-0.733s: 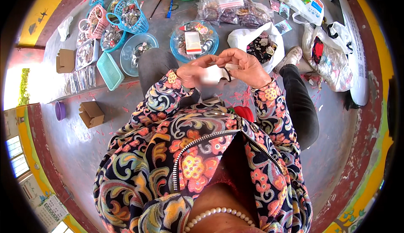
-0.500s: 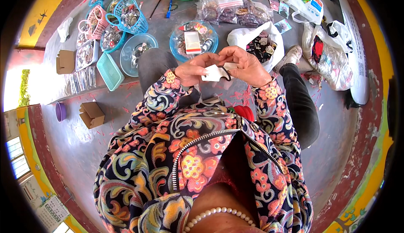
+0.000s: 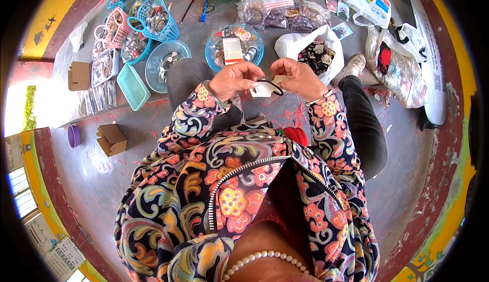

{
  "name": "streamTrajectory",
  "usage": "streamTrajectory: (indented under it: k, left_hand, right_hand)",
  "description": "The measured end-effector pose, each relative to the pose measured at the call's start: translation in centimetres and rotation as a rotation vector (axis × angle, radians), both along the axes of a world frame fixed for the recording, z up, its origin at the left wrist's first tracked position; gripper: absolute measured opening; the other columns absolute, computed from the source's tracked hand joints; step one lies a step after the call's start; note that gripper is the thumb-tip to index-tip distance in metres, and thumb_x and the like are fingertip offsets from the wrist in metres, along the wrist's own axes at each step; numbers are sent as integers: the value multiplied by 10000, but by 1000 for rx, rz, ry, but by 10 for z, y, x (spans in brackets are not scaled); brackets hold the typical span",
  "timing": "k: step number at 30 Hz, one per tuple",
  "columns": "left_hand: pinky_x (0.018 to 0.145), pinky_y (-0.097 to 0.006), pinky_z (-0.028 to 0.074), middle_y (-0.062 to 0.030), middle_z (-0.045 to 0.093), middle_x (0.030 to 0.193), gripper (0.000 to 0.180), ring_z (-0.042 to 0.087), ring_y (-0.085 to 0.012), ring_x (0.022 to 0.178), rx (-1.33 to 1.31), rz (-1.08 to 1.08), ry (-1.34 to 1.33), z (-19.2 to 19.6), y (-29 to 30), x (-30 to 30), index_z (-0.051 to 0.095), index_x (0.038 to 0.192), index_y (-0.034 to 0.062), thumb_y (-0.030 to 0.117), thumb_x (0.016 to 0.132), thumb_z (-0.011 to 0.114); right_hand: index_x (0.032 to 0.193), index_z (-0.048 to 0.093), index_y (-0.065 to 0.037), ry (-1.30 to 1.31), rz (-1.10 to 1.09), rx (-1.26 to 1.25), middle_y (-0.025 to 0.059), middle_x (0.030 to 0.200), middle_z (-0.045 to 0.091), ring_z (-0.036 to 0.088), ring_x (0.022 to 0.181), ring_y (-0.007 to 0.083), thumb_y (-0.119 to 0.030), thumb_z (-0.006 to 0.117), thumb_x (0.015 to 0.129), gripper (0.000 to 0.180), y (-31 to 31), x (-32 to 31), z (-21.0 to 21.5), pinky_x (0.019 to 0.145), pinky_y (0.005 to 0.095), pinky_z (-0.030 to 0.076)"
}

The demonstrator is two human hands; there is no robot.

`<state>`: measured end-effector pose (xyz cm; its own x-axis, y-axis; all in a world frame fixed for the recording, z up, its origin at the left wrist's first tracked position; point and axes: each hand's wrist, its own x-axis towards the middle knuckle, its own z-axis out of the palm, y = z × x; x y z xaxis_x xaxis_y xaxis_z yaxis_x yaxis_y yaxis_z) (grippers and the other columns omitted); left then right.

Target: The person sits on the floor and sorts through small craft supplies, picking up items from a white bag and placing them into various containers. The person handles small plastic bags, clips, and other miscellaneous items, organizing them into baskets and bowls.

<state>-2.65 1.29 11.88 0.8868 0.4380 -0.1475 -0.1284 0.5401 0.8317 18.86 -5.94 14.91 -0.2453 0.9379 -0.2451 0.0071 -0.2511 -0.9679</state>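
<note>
White card (image 3: 261, 91) and black band (image 3: 278, 88) held up together.
Your left hand (image 3: 235, 82) pinches the card's left edge, your right hand (image 3: 302, 80) its right end, probably to steady it, in the air before the blue basin's (image 3: 209, 58) near rim.

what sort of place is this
Probably an informal craft workspace: a blue basket of small items, stuffed clear plastic bags, and, being held, a white card with a black loop.
</note>
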Motion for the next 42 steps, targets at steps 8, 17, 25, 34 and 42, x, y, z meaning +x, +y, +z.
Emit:
streamTrajectory:
  k: [8, 17, 25, 34, 42]
  left_hand:
    - [679, -230, 399, -21, 501, 808, 174, 505, -135, 774, 682, 59, 244, 8, -4, 9, 581, 872, 38, 82, 721, 655]
    - [866, -395, 330, -86, 519, 1042, 176, 472, -259, 979, 1390, 183, 145, 21, -15, 25, 552, 747, 82, 73, 619, 673]
    - [630, -233, 454, -89, 585, 894, 99, 566, -132, 748, 946, 101, 302, -11, -3, 13, 552, 804, 14, 52, 729, 605]
    - [477, -230, 426, -56, 591, 639, 140, 556, -101, 535, 597, 57, 467, -23, -14, 23, 541, 774, 1, 129, 770, 598]
    - [487, -203, 409, 0, 545, 662, 72, 507, -51, 571, 705, -87, 471, -14, -9, 75, 542, 819, 11, 76, 798, 566]
  right_hand:
    - [1034, 489, 11, -66, -26, 5, 54, 901, 556, 529, 831, 94, 42, 546, 698, 341, 1, -6, 4, 712, 226, 439]
    - [961, 538, 18, -186, -130, 125, 67, 828, 587, 560, 737, 102, 17, 539, 671, 290, 3, 5, -16, 638, 229, 454]
    - [940, 565, 14, 12, -107, -23, 40, 867, 586, 554, 788, 98, 37, 536, 677, 266, -7, 64, 13, 709, 218, 430]
    - [963, 615, -135, -1505, -451, -120, 120, 1012, 596, 545, 976, 291, -37, 450, 697, 328, -72, 180, 100, 809, 348, 432]
    - [990, 587, -103, -1596, -750, 68, 133, 915, 605, 573, 856, 310, -178, 515, 764, 249, -113, 203, 101, 757, 374, 440]
